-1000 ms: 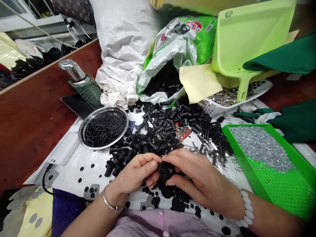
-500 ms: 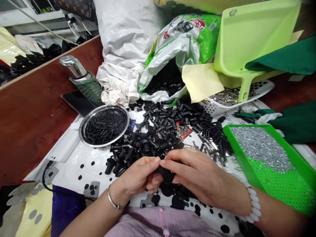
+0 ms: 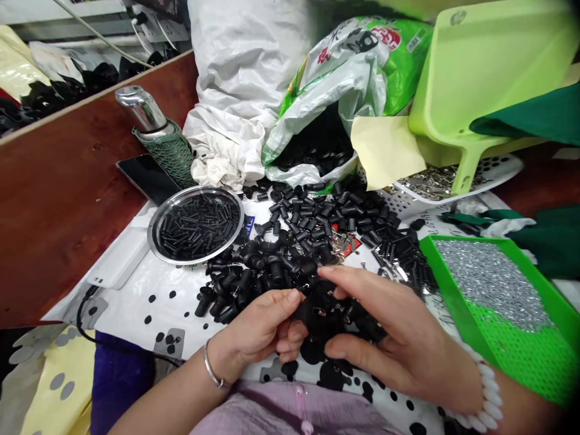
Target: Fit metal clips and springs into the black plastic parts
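Observation:
My left hand (image 3: 265,326) pinches a black plastic part (image 3: 312,314) between thumb and fingers, just above the spotted white sheet (image 3: 149,290). My right hand (image 3: 389,332) curls beside it, index finger stretched over the part and thumb under it, with more black parts cupped in the palm. A heap of black plastic pieces (image 3: 290,254) lies right behind both hands. A round steel dish (image 3: 196,225) of small black springs sits to the left of the heap.
A green mesh tray (image 3: 493,296) of small silver metal parts lies at the right. Behind are an open green-and-white bag (image 3: 344,90) of black parts, a white sack (image 3: 244,72), a light-green dustpan (image 3: 484,78), a white basket (image 3: 453,181), a steel bottle (image 3: 158,133) and a phone (image 3: 145,178).
The view shifted a little down and left. My right hand has opened out and slid right, showing several black parts in its palm; my left hand keeps its pinch on the part.

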